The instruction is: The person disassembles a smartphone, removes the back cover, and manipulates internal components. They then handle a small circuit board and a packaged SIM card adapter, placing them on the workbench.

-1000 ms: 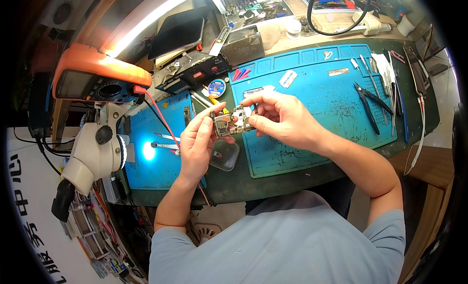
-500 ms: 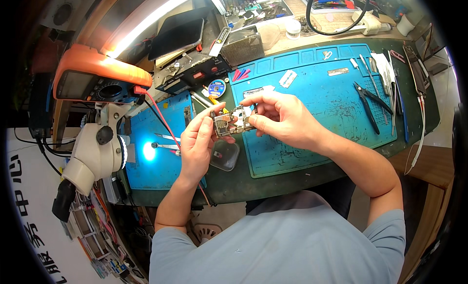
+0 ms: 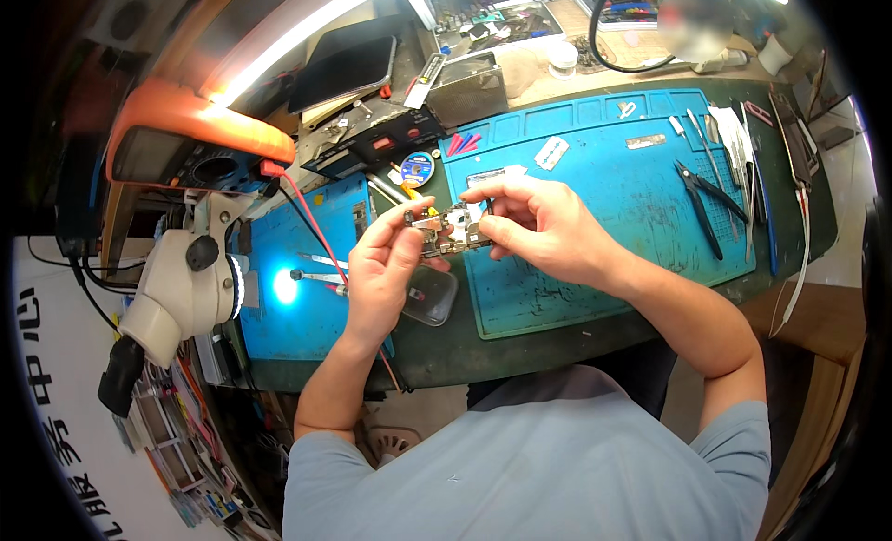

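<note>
A small, silvery circuit-board fixture (image 3: 448, 234) with dark upright knobs is held level above the table, between both hands. My left hand (image 3: 383, 270) grips its left end, thumb in front and fingers behind. At the right end, my right hand (image 3: 556, 232) pinches it with thumb and index finger near a dark knob. Fingers cover both ends, and small details in the middle are too fine to make out. Below the left hand lies a clear plastic box (image 3: 432, 297). A blue work mat (image 3: 557, 295) spreads under and beyond the right hand.
At left are an orange multimeter (image 3: 200, 137) with a red lead and a white microscope (image 3: 181, 285). Black pliers (image 3: 699, 206), tweezers and slim tools lie at right. A solder-wick spool (image 3: 416, 168), a razor blade (image 3: 551, 151) and a power unit (image 3: 372, 143) sit farther back.
My left thumb has shifted upward along the fixture's left end, and the fixture is tipped slightly. The right hand keeps its pinch. The whole view has shifted a little.
</note>
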`<move>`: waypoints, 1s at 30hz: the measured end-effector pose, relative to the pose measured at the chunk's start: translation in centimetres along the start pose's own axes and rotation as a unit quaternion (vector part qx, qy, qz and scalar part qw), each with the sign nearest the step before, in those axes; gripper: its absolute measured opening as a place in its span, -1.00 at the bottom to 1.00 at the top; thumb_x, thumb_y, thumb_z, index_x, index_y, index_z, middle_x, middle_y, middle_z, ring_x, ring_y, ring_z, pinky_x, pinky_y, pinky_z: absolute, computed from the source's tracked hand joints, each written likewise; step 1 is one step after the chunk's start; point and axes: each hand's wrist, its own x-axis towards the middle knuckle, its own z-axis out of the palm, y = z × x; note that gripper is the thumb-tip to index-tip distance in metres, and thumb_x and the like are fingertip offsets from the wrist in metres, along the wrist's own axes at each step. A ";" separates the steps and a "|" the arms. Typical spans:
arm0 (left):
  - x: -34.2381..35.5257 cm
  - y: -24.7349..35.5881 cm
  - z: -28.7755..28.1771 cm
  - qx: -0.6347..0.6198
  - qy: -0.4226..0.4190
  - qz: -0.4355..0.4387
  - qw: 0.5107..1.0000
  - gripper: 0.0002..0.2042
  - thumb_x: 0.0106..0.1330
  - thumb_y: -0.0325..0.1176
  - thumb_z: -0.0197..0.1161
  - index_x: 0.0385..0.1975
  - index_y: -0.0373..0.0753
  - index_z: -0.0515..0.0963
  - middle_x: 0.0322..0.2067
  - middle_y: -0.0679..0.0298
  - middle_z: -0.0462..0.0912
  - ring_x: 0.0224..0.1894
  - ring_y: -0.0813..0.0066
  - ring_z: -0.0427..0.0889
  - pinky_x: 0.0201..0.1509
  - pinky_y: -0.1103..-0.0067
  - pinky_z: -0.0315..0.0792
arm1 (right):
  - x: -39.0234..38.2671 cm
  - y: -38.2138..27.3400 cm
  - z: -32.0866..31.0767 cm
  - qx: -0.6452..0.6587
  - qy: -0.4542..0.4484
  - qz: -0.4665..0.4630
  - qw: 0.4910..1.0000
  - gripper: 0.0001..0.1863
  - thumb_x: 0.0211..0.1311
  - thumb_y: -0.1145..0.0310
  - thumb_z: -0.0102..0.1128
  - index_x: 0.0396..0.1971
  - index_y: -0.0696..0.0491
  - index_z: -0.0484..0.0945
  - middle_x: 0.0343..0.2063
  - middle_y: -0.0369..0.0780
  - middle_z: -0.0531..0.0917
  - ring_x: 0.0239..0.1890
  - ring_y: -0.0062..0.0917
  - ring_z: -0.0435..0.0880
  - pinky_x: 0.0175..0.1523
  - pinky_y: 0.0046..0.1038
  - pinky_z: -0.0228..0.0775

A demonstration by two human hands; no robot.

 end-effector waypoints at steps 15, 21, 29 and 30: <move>-4.9 3.4 -1.8 0.401 0.172 0.320 0.841 -0.84 0.22 -0.55 0.36 -0.20 -0.29 0.68 -0.25 0.26 0.73 -0.19 0.46 0.68 -0.23 0.62 0.52 | -0.7 -1.3 0.6 -0.015 0.034 -0.057 0.998 -0.76 0.35 0.41 0.22 -0.05 0.15 0.64 -0.30 -0.26 0.72 -0.31 -0.68 0.67 -0.24 -0.62 0.50; -12.2 0.8 -7.3 0.489 0.431 0.196 0.732 -0.84 0.25 -0.58 0.30 -0.18 -0.30 0.67 -0.22 0.20 0.70 -0.23 0.36 0.64 -0.21 0.54 0.52 | -0.7 -0.6 0.5 -0.018 0.005 -0.065 0.998 -0.78 0.38 0.40 0.18 -0.08 0.16 0.65 -0.33 -0.26 0.72 -0.33 -0.69 0.66 -0.25 -0.63 0.50; -7.3 -0.8 -9.5 0.539 0.361 0.216 0.730 -0.75 0.27 -0.58 0.19 -0.06 -0.34 0.59 -0.05 0.10 0.65 -0.04 0.11 0.64 -0.01 0.39 0.54 | -0.7 -0.7 0.6 -0.059 0.027 -0.083 0.994 -0.79 0.42 0.41 0.13 -0.10 0.21 0.63 -0.35 -0.25 0.70 -0.40 -0.69 0.64 -0.25 -0.65 0.49; -7.4 -0.9 -9.3 0.545 0.352 0.203 0.733 -0.73 0.26 -0.59 0.18 -0.04 -0.33 0.58 -0.02 0.10 0.63 -0.02 0.11 0.63 0.01 0.38 0.54 | -0.6 -0.7 0.7 -0.062 0.027 -0.083 0.994 -0.79 0.42 0.42 0.13 -0.12 0.21 0.64 -0.37 -0.24 0.70 -0.42 -0.68 0.64 -0.27 -0.65 0.49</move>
